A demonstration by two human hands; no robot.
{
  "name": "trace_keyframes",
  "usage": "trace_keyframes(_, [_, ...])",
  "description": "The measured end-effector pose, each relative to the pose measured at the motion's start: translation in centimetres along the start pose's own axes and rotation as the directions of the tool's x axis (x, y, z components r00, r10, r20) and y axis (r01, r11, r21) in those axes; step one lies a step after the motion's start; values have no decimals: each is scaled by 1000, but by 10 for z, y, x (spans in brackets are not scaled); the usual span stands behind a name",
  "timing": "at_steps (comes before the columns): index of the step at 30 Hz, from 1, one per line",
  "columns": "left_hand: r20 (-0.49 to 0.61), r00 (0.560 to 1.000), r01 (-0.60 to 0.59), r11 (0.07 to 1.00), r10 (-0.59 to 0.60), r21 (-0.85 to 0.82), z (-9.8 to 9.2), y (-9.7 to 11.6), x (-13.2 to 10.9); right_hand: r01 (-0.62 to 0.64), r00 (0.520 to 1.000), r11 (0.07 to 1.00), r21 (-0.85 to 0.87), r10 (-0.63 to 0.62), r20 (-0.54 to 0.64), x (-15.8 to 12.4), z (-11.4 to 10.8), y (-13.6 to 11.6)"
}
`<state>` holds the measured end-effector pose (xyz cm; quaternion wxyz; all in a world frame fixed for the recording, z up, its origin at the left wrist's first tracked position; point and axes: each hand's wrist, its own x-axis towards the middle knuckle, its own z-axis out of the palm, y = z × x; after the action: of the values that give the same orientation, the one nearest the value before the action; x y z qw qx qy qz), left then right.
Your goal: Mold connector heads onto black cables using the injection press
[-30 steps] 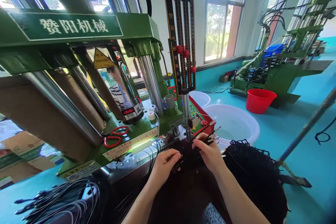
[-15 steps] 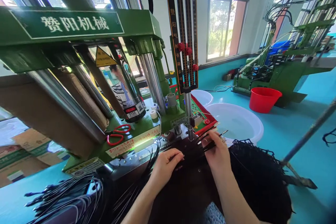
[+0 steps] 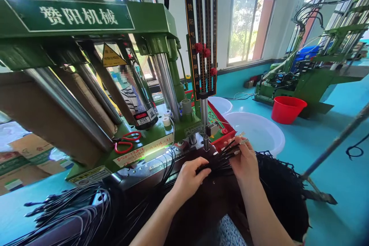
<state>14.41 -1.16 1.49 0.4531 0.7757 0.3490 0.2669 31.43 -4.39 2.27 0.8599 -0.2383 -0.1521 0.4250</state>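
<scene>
A bundle of black cables [image 3: 215, 167] with metal terminals at their tips lies across both hands, just in front of the press's steel guide rod [image 3: 205, 125]. The right hand [image 3: 243, 163] closes narrowly on the cables near the terminals, with the tips sticking out past its fingers toward the basin. The left hand [image 3: 190, 178] curls over the bundle's other end. A heap of black cable [image 3: 281, 190] sits beyond the right forearm, and another bunch [image 3: 72, 215] hangs at lower left. Red scissors [image 3: 127, 142] lie on the green press [image 3: 86, 19]. Past it stand a white basin [image 3: 253, 128], a red bucket [image 3: 286, 109], and a second press [image 3: 296, 82]. A co-worker's striped sleeve [image 3: 129, 100] shows behind the columns
</scene>
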Motion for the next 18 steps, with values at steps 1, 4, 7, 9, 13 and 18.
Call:
trace_keyframes(1, [21,1000,23,999,-22,-44,0,2,2,-19,999,1000,9,19,43,-1,-1,-1])
trace_keyframes(4, [92,992,98,978,-81,-187,-3,5,8,-115,981,991,65,103,165,-7,-4,1])
trace_keyframes(7, [114,989,122,965,-97,-232,-5,6,9,-132,966,991,-26,135,221,-15,-9,12])
trace_keyframes(9, [119,988,121,965,-96,-232,-5,7,8,-78,973,985,-153,108,202,-18,-11,21])
trace_keyframes(13, [121,989,105,968,-79,-226,-3,5,10,-10,988,935,-355,64,140,-15,-16,26])
trace_keyframes(18, [80,997,27,983,-12,-184,0,4,10,-44,993,873,-486,90,71,-5,-34,12])
